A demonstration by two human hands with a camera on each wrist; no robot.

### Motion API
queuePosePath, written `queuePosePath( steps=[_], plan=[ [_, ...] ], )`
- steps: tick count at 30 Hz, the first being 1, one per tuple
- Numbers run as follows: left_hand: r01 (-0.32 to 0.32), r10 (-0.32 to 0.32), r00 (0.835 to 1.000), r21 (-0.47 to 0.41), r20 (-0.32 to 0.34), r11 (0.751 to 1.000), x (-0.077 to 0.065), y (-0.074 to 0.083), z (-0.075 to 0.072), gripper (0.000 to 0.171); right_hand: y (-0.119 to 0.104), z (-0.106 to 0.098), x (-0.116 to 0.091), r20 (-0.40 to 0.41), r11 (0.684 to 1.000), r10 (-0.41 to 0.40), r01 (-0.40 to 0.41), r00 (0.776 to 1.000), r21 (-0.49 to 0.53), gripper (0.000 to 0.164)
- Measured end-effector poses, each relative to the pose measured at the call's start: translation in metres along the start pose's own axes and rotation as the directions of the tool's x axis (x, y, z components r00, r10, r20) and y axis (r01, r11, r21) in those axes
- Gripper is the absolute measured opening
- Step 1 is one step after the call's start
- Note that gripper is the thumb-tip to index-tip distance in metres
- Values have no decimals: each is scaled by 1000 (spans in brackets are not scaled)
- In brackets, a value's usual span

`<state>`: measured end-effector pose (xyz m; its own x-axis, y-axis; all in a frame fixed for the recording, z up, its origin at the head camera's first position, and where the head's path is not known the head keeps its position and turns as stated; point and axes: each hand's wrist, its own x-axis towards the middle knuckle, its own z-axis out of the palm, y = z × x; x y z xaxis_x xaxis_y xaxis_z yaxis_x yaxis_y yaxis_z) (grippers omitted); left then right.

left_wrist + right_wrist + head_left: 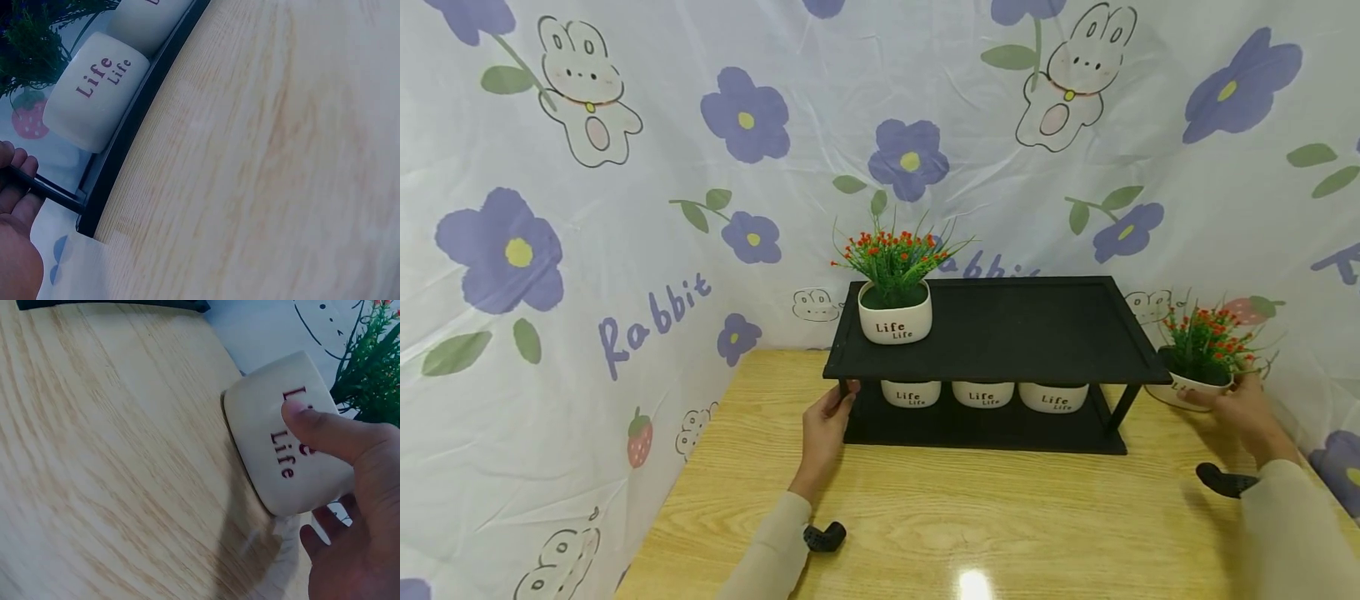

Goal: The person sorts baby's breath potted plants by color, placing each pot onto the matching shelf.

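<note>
My left hand (823, 425) grips the front left post (53, 195) of a black two-tier shelf (1022, 325). At the right of the head view, my right hand (1247, 417) holds a white flowerpot (1172, 393) with red flowers and green leaves. In the right wrist view, the thumb (325, 428) presses on the pot's "Life" lettering while the other fingers go behind it. A similar flowerpot (895, 323) stands on the top tier's left end. Three more white pots, among them the middle pot (983, 395), sit on the lower tier, their upper parts hidden by the top board.
The shelf stands on a light wooden table (1000, 517). Close behind it hangs a pale cloth (820, 50) printed with rabbits and purple flowers. The held pot is just right of the shelf's right end, near the cloth.
</note>
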<state>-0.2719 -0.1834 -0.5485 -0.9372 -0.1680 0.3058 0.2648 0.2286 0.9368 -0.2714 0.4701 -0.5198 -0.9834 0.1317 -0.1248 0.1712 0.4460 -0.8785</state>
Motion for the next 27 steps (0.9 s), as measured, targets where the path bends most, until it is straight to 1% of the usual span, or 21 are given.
queuePosePath(
  steps=[2,5,10,11,13,17,19,22,24,27],
  plan=[
    [-3,3,1000,0,-1,1000,0,-1,0,28,2,1,0,-10,1000,3,-3,1000,7,120],
    [0,0,1000,-1,-8,1000,0,-3,1,28,4,3,-1,-19,1000,-4,4,1000,-19,119],
    [-4,3,1000,-19,-12,1000,1,-3,2,29,6,6,0,-62,994,-59,53,996,-94,109],
    [-6,5,1000,-21,-12,1000,1,-3,2,29,7,7,0,-67,994,-52,46,996,-94,111],
    [-9,9,1000,-22,-10,1000,2,-4,2,29,7,7,-1,-68,998,-26,22,997,-66,115],
    [-33,33,999,-19,-8,999,3,-5,2,28,11,9,-3,-46,998,52,-51,998,39,125],
    [-51,51,999,-22,-4,998,3,-6,1,27,13,11,-4,-42,995,70,-67,997,70,126],
    [-66,66,998,-24,7,998,3,-6,1,27,17,13,-7,-22,989,63,-60,998,136,124],
    [-61,62,998,-19,10,998,2,-6,1,28,20,15,-8,-20,986,37,-33,999,165,123],
    [-50,50,999,-5,9,999,2,-6,0,29,22,17,-7,-40,986,5,2,999,166,122]
  ],
)
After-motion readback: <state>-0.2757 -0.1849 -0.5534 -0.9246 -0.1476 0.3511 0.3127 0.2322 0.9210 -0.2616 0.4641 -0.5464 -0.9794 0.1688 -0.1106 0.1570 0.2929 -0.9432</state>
